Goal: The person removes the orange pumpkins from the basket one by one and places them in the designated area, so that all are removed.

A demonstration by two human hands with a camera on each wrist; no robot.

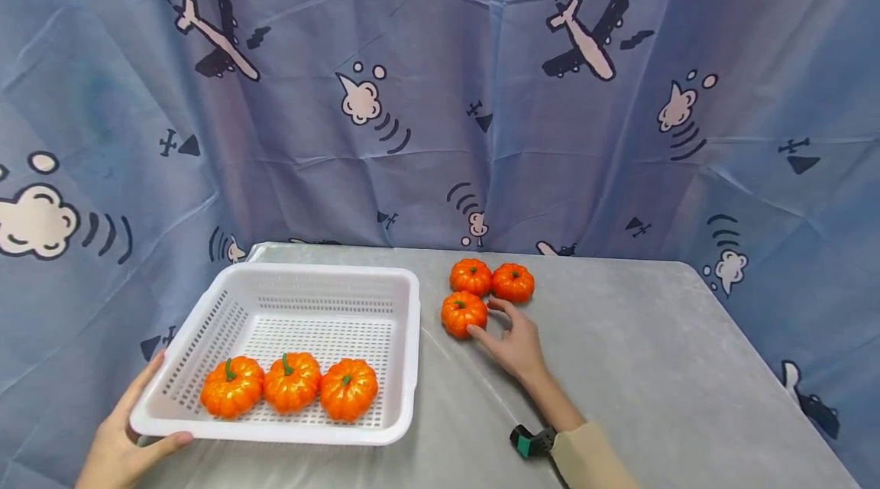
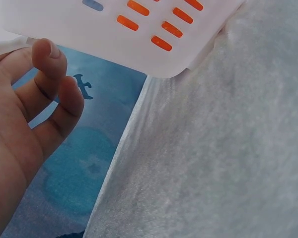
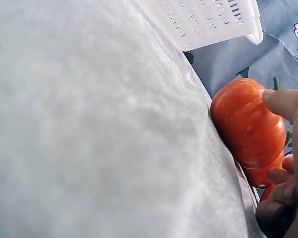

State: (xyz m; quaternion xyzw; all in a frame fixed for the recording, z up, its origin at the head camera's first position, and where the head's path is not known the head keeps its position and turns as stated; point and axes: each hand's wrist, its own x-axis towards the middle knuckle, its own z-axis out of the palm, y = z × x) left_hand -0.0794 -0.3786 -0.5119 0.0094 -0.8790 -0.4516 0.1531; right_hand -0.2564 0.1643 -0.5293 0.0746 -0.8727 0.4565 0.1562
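Observation:
A white perforated basket (image 1: 323, 269) sits at the table's left with three small orange pumpkins (image 1: 292, 381) in a row along its near side. My left hand (image 1: 147, 416) grips its near left corner, thumb on the rim. In the left wrist view the fingers (image 2: 54, 64) curl under the basket (image 2: 114, 44). Three more pumpkins lie on the table to the basket's right. My right hand (image 1: 486, 318) touches the nearest pumpkin (image 1: 464, 313) with thumb and forefinger tips. The right wrist view shows my thumb against this pumpkin (image 3: 246, 124), which still rests on the table.
The other two loose pumpkins (image 1: 470, 276) (image 1: 512, 282) touch each other just behind the near one. The grey table (image 1: 619, 367) ends at a blue curtain with aeroplane prints (image 1: 440, 92). The basket's near left corner overhangs the table edge.

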